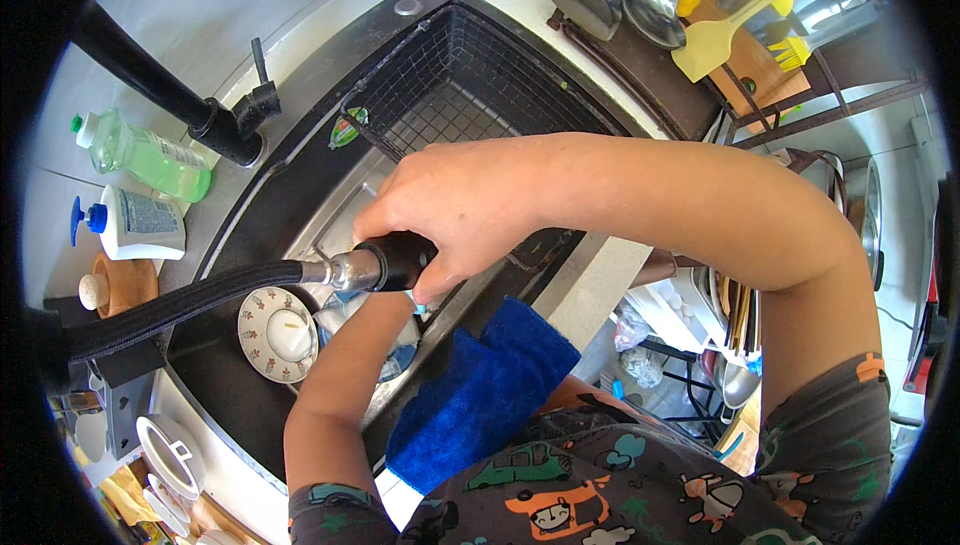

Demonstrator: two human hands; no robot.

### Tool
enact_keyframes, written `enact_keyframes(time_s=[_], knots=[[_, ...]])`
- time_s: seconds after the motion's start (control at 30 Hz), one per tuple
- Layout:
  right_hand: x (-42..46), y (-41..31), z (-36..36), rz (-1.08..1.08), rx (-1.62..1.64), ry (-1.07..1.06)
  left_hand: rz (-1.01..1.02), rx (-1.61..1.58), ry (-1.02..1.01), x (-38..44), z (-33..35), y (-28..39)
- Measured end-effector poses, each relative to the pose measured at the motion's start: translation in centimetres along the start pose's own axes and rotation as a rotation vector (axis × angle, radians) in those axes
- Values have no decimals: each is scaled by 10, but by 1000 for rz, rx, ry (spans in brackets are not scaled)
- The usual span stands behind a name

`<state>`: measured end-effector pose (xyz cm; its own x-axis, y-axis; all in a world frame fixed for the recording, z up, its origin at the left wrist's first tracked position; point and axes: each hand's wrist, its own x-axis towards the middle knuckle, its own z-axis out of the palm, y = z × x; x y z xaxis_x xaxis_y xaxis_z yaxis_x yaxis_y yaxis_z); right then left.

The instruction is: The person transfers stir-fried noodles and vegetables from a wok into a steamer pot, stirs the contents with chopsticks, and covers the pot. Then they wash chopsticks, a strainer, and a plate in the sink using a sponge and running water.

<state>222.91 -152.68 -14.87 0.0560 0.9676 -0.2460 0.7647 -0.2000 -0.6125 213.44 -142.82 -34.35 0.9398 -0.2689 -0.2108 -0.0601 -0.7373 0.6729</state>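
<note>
My right hand [457, 215] is closed around the black head of a pull-out faucet sprayer [401, 258], joined to a black braided hose [187, 301], above the sink. My left forearm reaches into the sink beneath it; the left hand itself is hidden behind the sprayer and my right hand. Beside the left forearm lie a patterned bowl with a white spoon [277, 335] and blue-and-white dishes [401, 361], partly covered. No water stream can be made out. A blue cloth [487, 395] hangs over the sink's front edge.
A black wire basket [450, 114] sits in the sink's far part. Green dish soap [150, 155], a white pump bottle [142, 222] and the black faucet base [232, 136] stand along the left rim. Ladles and spatulas [709, 46] hang at upper right.
</note>
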Motion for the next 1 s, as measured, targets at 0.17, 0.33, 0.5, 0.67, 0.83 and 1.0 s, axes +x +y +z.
enact_keyframes(time_s=[0.17,0.33,0.5,0.67,0.83,1.0], knots=[[8,-3,4,-66,6,32,125,320,-121,-1,14,-9],[12,-11,-3,-57,54,-10,282,258,-67,12,79,-76],[11,7,-16,-85,-125,118,285,266,-83,22,72,-54],[19,13,-28,-56,-164,125,298,338,-144,27,70,-46],[26,17,-39,-77,-250,165,236,407,-263,40,59,-38],[34,20,-58,-111,-321,183,323,453,-162,58,80,-53]])
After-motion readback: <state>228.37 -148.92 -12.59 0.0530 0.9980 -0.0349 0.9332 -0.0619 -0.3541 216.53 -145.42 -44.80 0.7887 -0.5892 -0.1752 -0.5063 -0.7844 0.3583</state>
